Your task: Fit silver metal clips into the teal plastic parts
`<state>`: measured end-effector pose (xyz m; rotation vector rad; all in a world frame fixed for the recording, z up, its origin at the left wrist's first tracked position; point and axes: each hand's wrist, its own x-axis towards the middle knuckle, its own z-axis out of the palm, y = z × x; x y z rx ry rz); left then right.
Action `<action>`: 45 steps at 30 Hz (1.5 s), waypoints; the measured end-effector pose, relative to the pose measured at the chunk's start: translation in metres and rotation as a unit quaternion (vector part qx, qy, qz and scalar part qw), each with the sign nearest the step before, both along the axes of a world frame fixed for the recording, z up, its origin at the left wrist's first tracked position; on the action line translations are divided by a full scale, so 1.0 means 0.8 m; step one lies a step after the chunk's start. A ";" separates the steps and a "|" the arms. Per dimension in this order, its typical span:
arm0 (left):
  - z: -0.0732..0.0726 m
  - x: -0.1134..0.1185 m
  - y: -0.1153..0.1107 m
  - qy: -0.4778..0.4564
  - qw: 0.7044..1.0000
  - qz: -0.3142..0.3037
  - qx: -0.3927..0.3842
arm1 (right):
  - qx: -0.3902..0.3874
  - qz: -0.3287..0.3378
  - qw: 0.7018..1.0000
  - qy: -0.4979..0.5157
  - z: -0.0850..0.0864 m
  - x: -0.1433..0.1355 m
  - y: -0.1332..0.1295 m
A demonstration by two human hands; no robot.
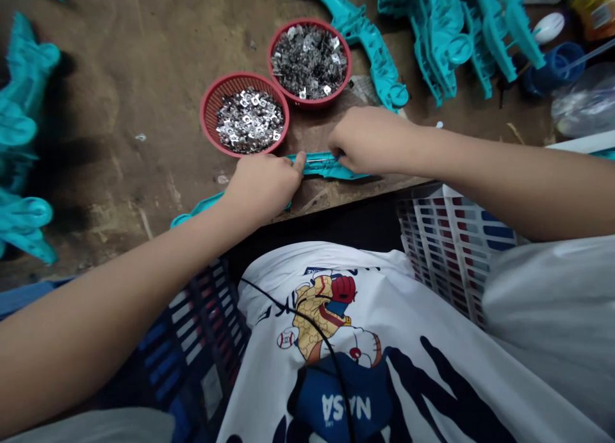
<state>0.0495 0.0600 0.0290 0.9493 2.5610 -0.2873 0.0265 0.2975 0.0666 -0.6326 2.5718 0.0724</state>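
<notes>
A long turquoise plastic part (323,165) lies along the near edge of the table, with a thin metal strip or rod showing in it. My left hand (265,181) is closed over its left-middle stretch, the index finger pressing on top. Toward its right end, my right hand (361,140) has its fingers curled down and pinched at the part; anything small between them is hidden. Just beyond my hands stand two red baskets, one (207,115) holding shiny metal clips (250,120), the other (349,68) darker metal clips (309,61).
More turquoise parts are piled at the left (22,125) and back right (439,39); a single one (368,39) lies behind the baskets. A blue cup (552,71) stands far right. Below the table edge are a white crate (449,238) and a dark blue crate (192,340).
</notes>
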 end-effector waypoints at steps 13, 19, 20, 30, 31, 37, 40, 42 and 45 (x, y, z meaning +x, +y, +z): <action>0.022 0.015 0.033 -0.036 0.996 0.006 -0.083 | 0.039 0.030 0.999 0.004 0.001 0.009 -0.014; 0.013 0.005 0.010 -0.007 0.999 -0.002 -0.049 | -0.010 0.034 0.999 0.011 -0.023 -0.004 -0.001; 0.012 0.005 0.007 -0.001 0.999 -0.002 -0.046 | -0.020 0.043 0.999 0.015 -0.026 -0.006 0.001; 0.010 0.013 0.020 0.008 0.996 -0.001 -0.086 | 0.024 0.060 0.997 0.032 -0.004 0.006 -0.010; 0.011 0.014 0.022 0.007 0.996 0.000 -0.091 | 0.024 0.066 0.997 0.035 -0.006 0.005 -0.009; 0.005 0.016 0.022 0.033 0.997 0.001 -0.072 | -0.020 0.082 0.995 0.053 -0.021 0.004 -0.007; 0.006 0.015 0.015 0.046 0.997 -0.007 -0.053 | -0.032 0.076 0.995 0.050 -0.017 0.002 -0.006; 0.008 0.014 0.010 0.055 0.998 -0.002 -0.033 | -0.005 0.072 0.997 0.042 -0.007 -0.004 0.001; 0.007 0.015 0.004 0.072 0.997 0.016 0.001 | 0.017 0.070 0.997 0.032 0.009 -0.019 0.020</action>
